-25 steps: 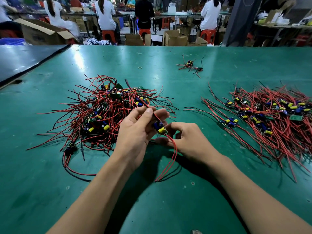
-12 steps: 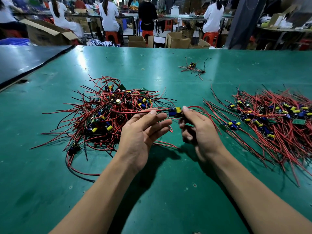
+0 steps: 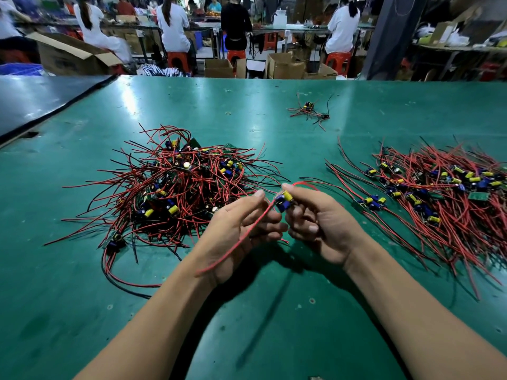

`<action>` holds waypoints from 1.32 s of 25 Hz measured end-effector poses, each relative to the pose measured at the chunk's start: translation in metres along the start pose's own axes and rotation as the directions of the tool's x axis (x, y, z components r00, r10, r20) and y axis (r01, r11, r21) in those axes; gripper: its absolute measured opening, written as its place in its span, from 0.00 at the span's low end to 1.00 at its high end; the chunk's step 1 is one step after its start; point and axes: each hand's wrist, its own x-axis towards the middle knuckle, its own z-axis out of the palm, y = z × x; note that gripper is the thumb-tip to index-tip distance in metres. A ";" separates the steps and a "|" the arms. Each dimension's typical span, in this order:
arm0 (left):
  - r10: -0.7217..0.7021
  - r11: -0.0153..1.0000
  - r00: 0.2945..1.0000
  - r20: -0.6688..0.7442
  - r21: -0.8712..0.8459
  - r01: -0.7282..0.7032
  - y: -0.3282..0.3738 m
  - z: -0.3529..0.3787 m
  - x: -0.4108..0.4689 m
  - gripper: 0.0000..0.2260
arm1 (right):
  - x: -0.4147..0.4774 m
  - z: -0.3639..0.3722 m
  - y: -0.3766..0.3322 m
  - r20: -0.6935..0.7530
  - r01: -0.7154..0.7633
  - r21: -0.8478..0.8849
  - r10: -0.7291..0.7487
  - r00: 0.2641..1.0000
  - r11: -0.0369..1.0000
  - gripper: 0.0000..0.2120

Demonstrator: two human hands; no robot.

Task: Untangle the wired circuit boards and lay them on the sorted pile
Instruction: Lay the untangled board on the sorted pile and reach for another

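Note:
A small circuit board (image 3: pixel 284 202) with a yellow capacitor and blue parts is pinched in my right hand (image 3: pixel 321 223), held above the green table. Its red wire (image 3: pixel 241 238) runs down across my left hand (image 3: pixel 238 234), whose thumb and fingers pinch it. The tangled pile (image 3: pixel 175 187) of boards with red and black wires lies to the left of my hands. The sorted pile (image 3: pixel 439 198), with wires combed toward me, lies to the right.
A small loose bundle of wired boards (image 3: pixel 308 111) lies farther back on the green table (image 3: pixel 274 311). A rubber band (image 3: pixel 228 113) sits near it. A dark table (image 3: pixel 41 97) adjoins at the left. People sit at benches beyond, among cardboard boxes.
The board has come free of the tangled pile. My hands have drawn closer together, and the red wire that stretched left into the pile now hangs loose over my left hand.

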 end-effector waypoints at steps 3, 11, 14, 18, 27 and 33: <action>-0.040 0.998 0.995 0.088 0.059 0.035 -0.001 0.001 -0.003 0.14 | 0.000 -0.002 0.002 -0.020 -0.010 -0.089 0.008 1.000 0.996 0.07; -0.049 0.994 0.995 0.086 0.100 0.041 -0.005 0.001 -0.003 0.13 | 0.006 -0.008 0.003 -0.145 0.139 -0.119 -0.156 0.977 0.983 0.10; 0.044 0.979 0.998 0.038 0.196 -0.051 -0.008 0.001 -0.003 0.13 | 0.009 -0.009 0.005 -0.174 0.128 -0.030 -0.131 0.976 0.991 0.13; 0.113 0.929 0.992 0.050 0.349 -0.123 -0.013 -0.001 -0.003 0.06 | 0.011 -0.008 0.008 -0.172 0.083 -0.010 -0.083 0.982 0.997 0.14; 0.023 0.975 0.999 0.032 0.222 -0.029 -0.014 0.005 0.000 0.06 | 0.007 -0.003 0.013 -0.128 0.046 -0.128 -0.062 0.990 0.991 0.16; 0.116 0.926 0.991 0.067 0.354 -0.132 -0.013 0.006 -0.003 0.06 | 0.013 -0.009 0.009 -0.237 0.070 -0.024 -0.074 0.969 0.997 0.14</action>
